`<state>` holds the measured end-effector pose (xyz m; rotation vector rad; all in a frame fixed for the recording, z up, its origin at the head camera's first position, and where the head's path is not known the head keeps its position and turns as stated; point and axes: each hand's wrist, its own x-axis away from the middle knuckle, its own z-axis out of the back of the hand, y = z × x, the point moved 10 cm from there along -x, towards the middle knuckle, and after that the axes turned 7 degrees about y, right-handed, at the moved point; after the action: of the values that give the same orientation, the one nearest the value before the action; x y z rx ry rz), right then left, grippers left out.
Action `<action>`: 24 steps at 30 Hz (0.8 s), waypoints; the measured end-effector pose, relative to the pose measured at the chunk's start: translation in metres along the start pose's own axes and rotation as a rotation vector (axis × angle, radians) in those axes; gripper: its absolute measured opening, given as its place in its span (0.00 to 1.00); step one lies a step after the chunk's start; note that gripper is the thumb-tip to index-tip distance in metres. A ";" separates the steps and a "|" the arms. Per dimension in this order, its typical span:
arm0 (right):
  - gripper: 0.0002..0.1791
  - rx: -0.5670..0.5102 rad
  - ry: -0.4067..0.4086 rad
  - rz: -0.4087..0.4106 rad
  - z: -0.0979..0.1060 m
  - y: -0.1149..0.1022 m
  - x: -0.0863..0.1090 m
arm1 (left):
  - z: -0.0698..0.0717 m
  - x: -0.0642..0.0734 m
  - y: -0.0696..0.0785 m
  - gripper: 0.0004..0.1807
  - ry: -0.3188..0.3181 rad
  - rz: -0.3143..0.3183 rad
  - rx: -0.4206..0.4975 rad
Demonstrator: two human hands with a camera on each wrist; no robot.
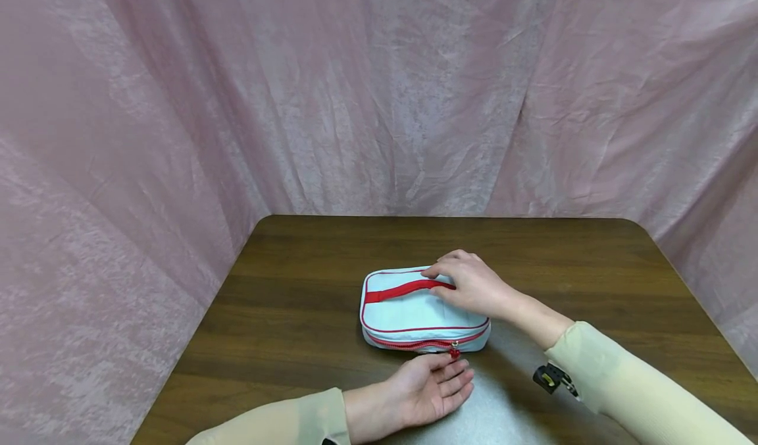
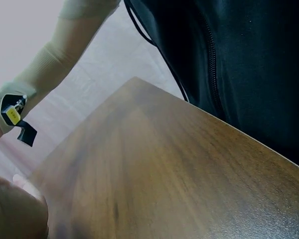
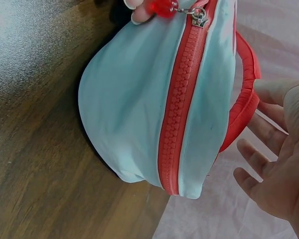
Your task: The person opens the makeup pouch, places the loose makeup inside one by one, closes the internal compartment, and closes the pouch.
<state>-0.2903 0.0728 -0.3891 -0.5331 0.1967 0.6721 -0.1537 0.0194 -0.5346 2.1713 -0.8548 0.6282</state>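
Observation:
A pale blue zip pouch (image 1: 408, 313) with red piping lies on the table. My right hand (image 1: 470, 284) reaches over its top from the right, with thumb and index finger at the red strap handle (image 3: 246, 94), which arches up between them; the other fingers are loosely bent. At the front, my left hand (image 1: 429, 389) lies palm up and pinches the red bead charm (image 3: 164, 7) hanging from the zipper slider (image 3: 198, 17). Along the pouch's side the red zipper (image 3: 177, 109) looks closed, its slider near the right end in the head view.
The brown wooden table (image 1: 296, 254) extends around the pouch, with rounded far corners. Pink velvet curtain (image 1: 385, 103) hangs behind and at the sides. In the left wrist view, dark clothing with a zip (image 2: 239, 64) borders the table's near edge.

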 end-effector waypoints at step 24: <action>0.13 -0.011 0.001 0.050 -0.008 -0.004 -0.004 | 0.004 -0.011 0.001 0.03 0.003 -0.013 0.011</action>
<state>-0.2908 0.0643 -0.3927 -0.5400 0.2081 0.7220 -0.1614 0.0199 -0.5434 2.1830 -0.8363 0.6310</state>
